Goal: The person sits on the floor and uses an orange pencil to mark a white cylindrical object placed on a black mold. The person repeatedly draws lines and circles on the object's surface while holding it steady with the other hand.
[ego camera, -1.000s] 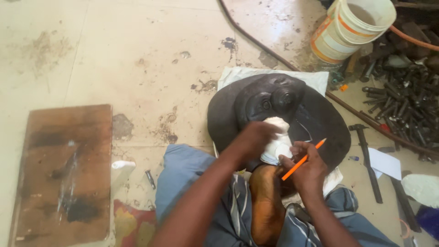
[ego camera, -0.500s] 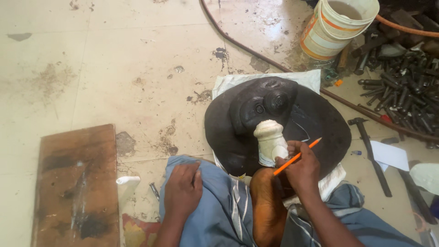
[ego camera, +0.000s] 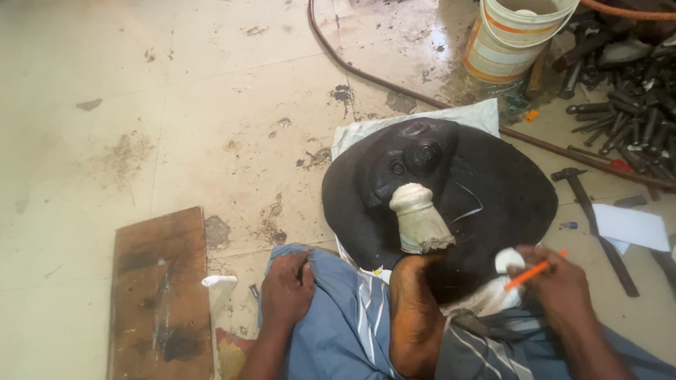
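A large black dome-shaped rubber piece (ego camera: 486, 190) is seen lying on a white cloth (ego camera: 422, 121) spread over the stained tiled floor (ego camera: 176, 105), directly in front of the seated person. A toe wrapped in a dirty white bandage (ego camera: 420, 222) is rested on the near half of the black piece, just below its raised hub.

The right hand (ego camera: 556, 288) is placed at the near right edge of the black piece. A thin orange pencil (ego camera: 534, 273) is held in it, the fingers closed round the shaft, and a small white wad (ego camera: 508, 260) is touched by the fingertips.

The left hand (ego camera: 287, 290) is laid flat on the blue trouser leg (ego camera: 338, 317), fingers loosely curled on the fabric, nothing held.

A brown wooden board (ego camera: 162, 295) is noted on the floor to the left, well apart from the black piece. A white plastic bucket with orange bands (ego camera: 507, 42) is stood at the far right, beside a heap of dark metal bolts (ego camera: 627, 105). A black hammer (ego camera: 591, 211) and a white sheet of paper (ego camera: 630, 226) are found just right of the black piece. A long thin brown hose (ego camera: 394, 84) is run across the floor behind it.
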